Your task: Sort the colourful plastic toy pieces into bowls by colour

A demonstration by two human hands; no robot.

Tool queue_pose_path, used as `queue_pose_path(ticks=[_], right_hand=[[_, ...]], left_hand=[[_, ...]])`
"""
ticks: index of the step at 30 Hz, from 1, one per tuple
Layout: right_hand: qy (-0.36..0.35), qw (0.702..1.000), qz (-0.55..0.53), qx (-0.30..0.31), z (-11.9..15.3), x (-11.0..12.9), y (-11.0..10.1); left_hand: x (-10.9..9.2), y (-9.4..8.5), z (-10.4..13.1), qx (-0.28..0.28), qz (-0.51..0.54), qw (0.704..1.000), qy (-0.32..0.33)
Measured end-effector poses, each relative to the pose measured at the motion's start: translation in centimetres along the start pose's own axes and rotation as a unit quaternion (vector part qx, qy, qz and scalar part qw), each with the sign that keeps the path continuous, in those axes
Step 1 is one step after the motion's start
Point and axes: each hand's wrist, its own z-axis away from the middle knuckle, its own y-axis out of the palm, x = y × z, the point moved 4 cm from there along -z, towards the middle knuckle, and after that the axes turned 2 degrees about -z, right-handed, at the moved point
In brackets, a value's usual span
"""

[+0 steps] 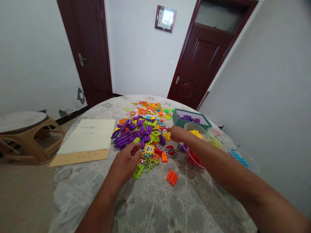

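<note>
Purple, green, orange and yellow plastic pieces lie in a pile [131,131] on the table. My left hand [128,158] rests at the pile's near left edge, fingers curled beside a yellow gear piece with a white printed centre [149,149]. What it holds, if anything, is hidden. My right hand [175,133] reaches to the pile's right side, fingertips pressed together by a yellow piece [167,136]; whether it grips that piece is unclear. Orange pieces [172,177] lie nearer to me, and a red gear [170,150] sits between the hands' reach.
A green-rimmed box [179,122] with purple pieces stands at the right. Near my right forearm are a tub with yellow pieces [195,134], a bowl with red pieces [194,161] and a container with blue pieces [239,158]. Papers [87,136] lie at the left.
</note>
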Motion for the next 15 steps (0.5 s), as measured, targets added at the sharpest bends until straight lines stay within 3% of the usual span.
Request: queue_pose_path(ticks=[3,8,12,15], right_hand=[[0.018,1.000,-0.002,0.023,-0.8,1.9,1.4],[0.045,0.999,-0.024,0.019,-0.3,2.7,1.8],[0.067,0.995,-0.075,-0.006,1.1,1.8,0.4],[0.090,0.986,-0.135,-0.025,2.3,-0.2,-1.5]], left_hand=[[0.1,-0.5,0.2,-0.022,-0.005,1.000,-0.001],[0.1,-1.0,0.5,-0.037,-0.008,0.999,0.016],[0.2,-0.9,0.4,-0.039,-0.023,0.999,0.024],[0.1,-0.8,0.4,-0.041,-0.041,0.998,0.036]])
